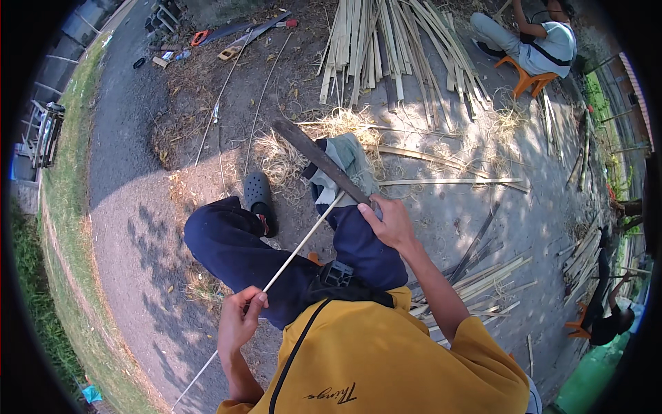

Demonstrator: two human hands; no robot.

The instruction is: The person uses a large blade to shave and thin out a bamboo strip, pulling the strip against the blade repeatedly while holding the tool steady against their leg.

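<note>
Head camera looks down on a seated person in a yellow shirt [386,359] and dark blue trousers [234,248], with the right knee as the landmark. A grey-green cloth [348,162] is draped over that knee. The right hand [387,222] sits just beside the knee, fingers curled tight around the handle of a long dark blade [318,160] that slants up and to the left across the cloth. A thin pale bamboo strip [296,252] runs from the blade at the knee down and to the left, crossing the lap. The left hand [238,321], well below and left of the knee, pinches this strip between thumb and fingers, closed around it; the strip carries on past the hand toward the lower edge. Left of the knee, the other foot wears a black clog [261,196]. Above the knee lies a big pile of split bamboo slats [393,48], and straw-like shavings [279,159] litter the dirt near it. Far up and right of the knee, another person sits on an orange stool [527,79]. More slats [483,279] lie right of the knee
</note>
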